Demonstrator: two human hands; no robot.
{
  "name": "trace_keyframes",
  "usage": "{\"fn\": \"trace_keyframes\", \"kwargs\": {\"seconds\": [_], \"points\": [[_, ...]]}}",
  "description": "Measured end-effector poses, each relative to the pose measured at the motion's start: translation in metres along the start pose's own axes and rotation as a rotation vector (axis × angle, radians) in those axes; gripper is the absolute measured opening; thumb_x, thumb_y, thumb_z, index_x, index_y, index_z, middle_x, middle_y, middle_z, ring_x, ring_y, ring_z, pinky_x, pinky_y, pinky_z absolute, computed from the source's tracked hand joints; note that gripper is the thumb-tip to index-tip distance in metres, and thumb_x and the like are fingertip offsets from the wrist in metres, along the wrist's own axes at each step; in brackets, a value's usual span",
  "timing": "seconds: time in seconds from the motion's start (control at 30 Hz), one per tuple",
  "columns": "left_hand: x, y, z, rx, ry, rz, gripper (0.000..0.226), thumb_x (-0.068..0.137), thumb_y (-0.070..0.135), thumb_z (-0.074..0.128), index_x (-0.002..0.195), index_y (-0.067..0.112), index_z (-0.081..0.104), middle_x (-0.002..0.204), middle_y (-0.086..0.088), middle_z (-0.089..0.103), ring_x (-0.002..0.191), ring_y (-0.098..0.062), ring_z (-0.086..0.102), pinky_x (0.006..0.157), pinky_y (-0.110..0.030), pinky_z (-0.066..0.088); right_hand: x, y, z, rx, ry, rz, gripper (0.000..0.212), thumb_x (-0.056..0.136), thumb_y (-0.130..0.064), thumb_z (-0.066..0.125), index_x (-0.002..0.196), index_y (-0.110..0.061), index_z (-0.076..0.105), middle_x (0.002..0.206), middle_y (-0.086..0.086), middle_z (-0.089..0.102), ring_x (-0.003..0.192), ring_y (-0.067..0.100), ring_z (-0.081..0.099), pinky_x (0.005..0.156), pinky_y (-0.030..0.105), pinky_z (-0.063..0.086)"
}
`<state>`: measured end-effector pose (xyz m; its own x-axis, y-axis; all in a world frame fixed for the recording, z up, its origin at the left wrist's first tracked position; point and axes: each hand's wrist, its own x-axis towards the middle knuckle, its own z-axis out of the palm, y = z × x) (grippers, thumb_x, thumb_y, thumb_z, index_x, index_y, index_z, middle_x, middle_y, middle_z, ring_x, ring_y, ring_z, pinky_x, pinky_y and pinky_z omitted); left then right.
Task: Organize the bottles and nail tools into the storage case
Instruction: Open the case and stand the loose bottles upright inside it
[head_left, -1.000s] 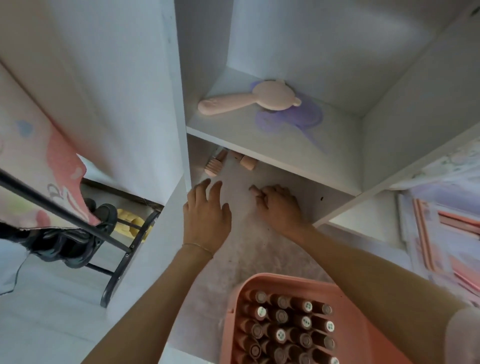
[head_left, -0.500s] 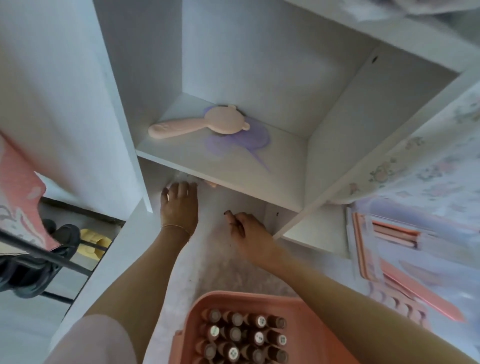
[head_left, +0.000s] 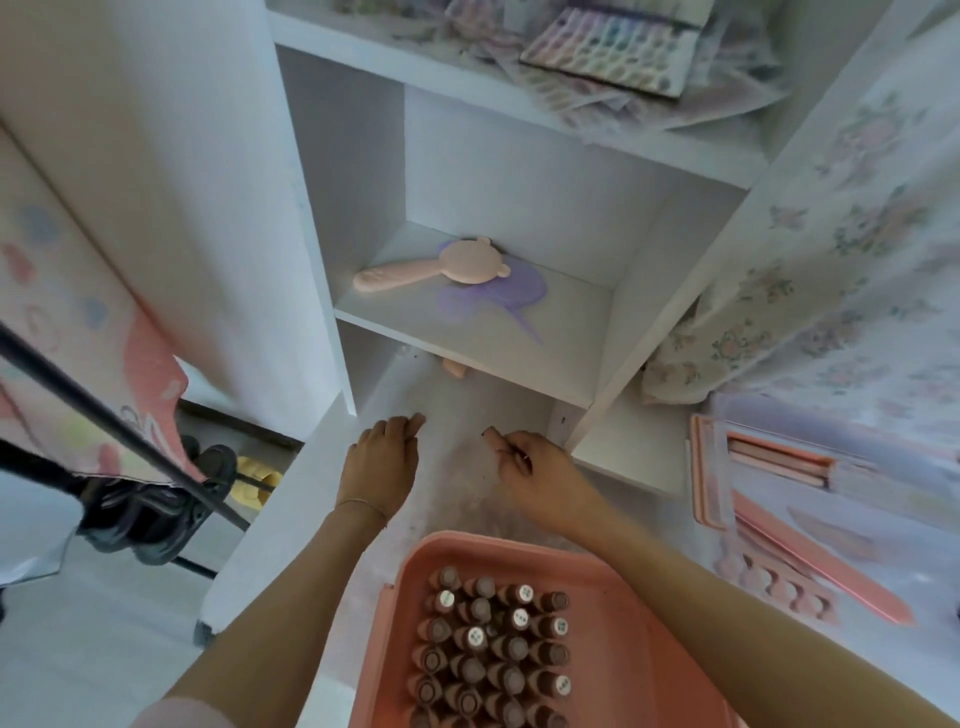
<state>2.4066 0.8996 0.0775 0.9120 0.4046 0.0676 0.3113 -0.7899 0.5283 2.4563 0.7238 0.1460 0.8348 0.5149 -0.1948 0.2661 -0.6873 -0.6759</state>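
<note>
1. Left hand (head_left: 383, 457): palm down over the white surface at the foot of the shelf unit (head_left: 524, 171), fingers loosely curved toward the far side, grasping nothing. Thin bracelet on the wrist.
2. Right hand (head_left: 524, 467): just right of the left, apart from it. Fingers curled inward, index tip pointing far-left. Can't tell whether something small is pinched inside; nothing visible in it.
3. Storage case (head_left: 639, 649): pink, open, at the near edge between the two forearms. Right part of its floor is bare.
4. Bottles (head_left: 493, 644): standing upright in tight rows in the left part of the storage case, brown caps up, several with white dotted labels on top.
5. Small pink item (head_left: 456, 368): in the lowest compartment, far of both hands, mostly hidden under the shelf edge. Can't tell what it is.
6. Pink hand mirror (head_left: 431, 267): bear-eared, lying flat on the middle shelf, handle pointing left, overlapping a purple comb (head_left: 498, 299).
7. Nail tools tray (head_left: 795, 499): on the right, near the floral curtain (head_left: 841, 249); holds long pink pieces, detail blurred.
8. Colour palette (head_left: 608, 47): top shelf, on a pile of loose sheets.
9. Black rack (head_left: 119, 431): left side, with a dark shoe (head_left: 150, 514) on it.
</note>
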Motion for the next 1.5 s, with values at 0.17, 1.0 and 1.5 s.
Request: {"fn": "trace_keyframes", "kwargs": {"seconds": [0.17, 1.0, 1.5], "points": [[-0.032, 0.027, -0.038, -0.395, 0.119, -0.089, 0.026, 0.097, 0.028, 0.038, 0.083, 0.010, 0.052, 0.071, -0.005, 0.054, 0.064, -0.020, 0.054, 0.061, -0.035, 0.043, -0.036, -0.020, -0.027, 0.113, 0.076, -0.008, 0.016, 0.093, -0.027, 0.043, 0.084, -0.021, 0.054, 0.066, -0.005, 0.058, 0.063, 0.010, 0.058, 0.063, 0.028, 0.044], [-0.142, 0.072, -0.043, -0.655, 0.332, -0.302, 0.032, 0.090, 0.044, 0.047, 0.096, 0.017, 0.063, 0.063, 0.006, 0.055, 0.060, 0.008, 0.051, 0.057, 0.002, 0.035, -0.164, 0.080, 0.026, 0.424, 0.358, 0.302, 0.019, 0.089, -0.014, 0.054, 0.088, -0.033, 0.057, 0.089, -0.014, 0.063, 0.082, -0.004, 0.058, 0.070, 0.008, 0.039], [-0.146, 0.070, -0.038, -0.630, 0.360, -0.258, 0.028, 0.091, 0.044, 0.045, 0.086, 0.023, 0.062, 0.064, -0.013, 0.058, 0.058, -0.004, 0.050, 0.060, -0.002, 0.039, -0.143, 0.088, 0.047, 0.400, 0.326, 0.309, 0.015, 0.086, 0.000, 0.052, 0.097, -0.010, 0.054, 0.088, 0.001, 0.059, 0.084, 0.017, 0.056, 0.077, 0.025, 0.041]]}}
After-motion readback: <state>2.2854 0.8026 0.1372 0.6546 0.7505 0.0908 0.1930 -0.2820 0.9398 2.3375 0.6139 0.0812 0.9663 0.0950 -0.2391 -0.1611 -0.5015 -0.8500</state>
